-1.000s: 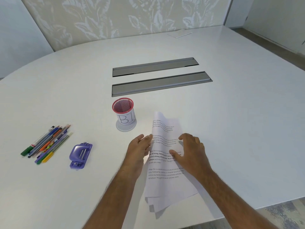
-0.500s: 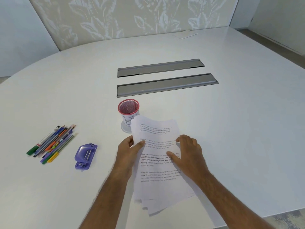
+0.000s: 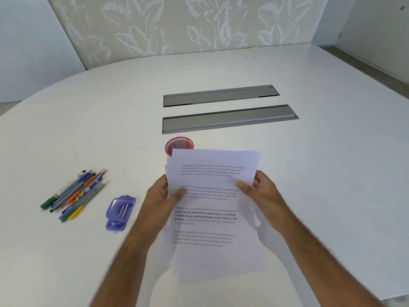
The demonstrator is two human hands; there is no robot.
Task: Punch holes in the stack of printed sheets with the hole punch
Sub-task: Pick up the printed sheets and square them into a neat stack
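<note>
Although the stack of printed sheets (image 3: 212,209) fills the middle of the view, its lower part is smeared and pale, so the bottom edges blur into the white table (image 3: 332,173) and only the bold lines of text halfway down read clearly. The sheets are unevenly squared, several corners fanning out at the top and left. They cover most of the red mesh pen cup (image 3: 179,144), leaving only an arc of its rim in sight behind their top edge. The left hand (image 3: 162,196) grips the left edge of the stack, thumb laid on the printed face and fingers hidden behind the paper. The right hand (image 3: 263,191) grips the right edge the same way, thumb on top, fingers curled behind. Whether the stack's lower end touches the tabletop cannot be told.

The purple hole punch (image 3: 120,212) lies on the table just left of the left forearm, apart from the sheets and touched by neither hand; its translucent plastic body shows two metal pins. Further left lies a loose bundle of pens and pencils (image 3: 75,196), parallel and slanting. Broad bare tabletop opens to the right and beyond. Two long grey metal cable-slot covers (image 3: 228,119) sit recessed past the cup. The table's curved rim runs along the far left, and its near right corner is cut off by the frame. A small white pad (image 3: 253,52) rests near the far edge, below leaf-patterned wallpaper (image 3: 177,25)
</note>
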